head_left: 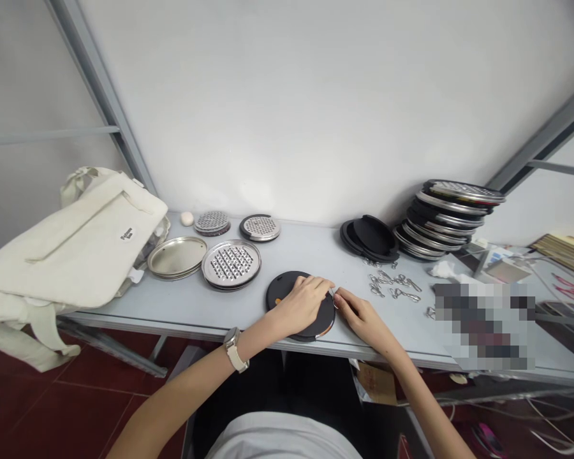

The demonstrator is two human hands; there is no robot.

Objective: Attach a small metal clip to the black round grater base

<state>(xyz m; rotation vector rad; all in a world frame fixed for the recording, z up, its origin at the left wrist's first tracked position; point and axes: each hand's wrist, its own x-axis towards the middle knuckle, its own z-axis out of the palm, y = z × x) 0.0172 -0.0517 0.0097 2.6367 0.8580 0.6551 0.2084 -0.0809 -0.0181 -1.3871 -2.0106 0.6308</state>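
A round black disc (283, 291) lies flat near the front edge of the grey table (316, 255). My left hand (302, 303), with a watch on its wrist, rests on top of the disc, fingers curled over its right rim. My right hand (361, 313) sits just right of the disc, fingertips pinched at the rim on a small part I cannot make out. Loose metal clips (393, 285) lie scattered just beyond my right hand.
At the left are a cream bag (71, 248), a plain metal plate (176, 256) and perforated metal discs (231, 263). Black lids (369, 237) and a leaning stack of assembled discs (442, 217) stand at the back right. Papers and clutter (562, 255) fill the far right.
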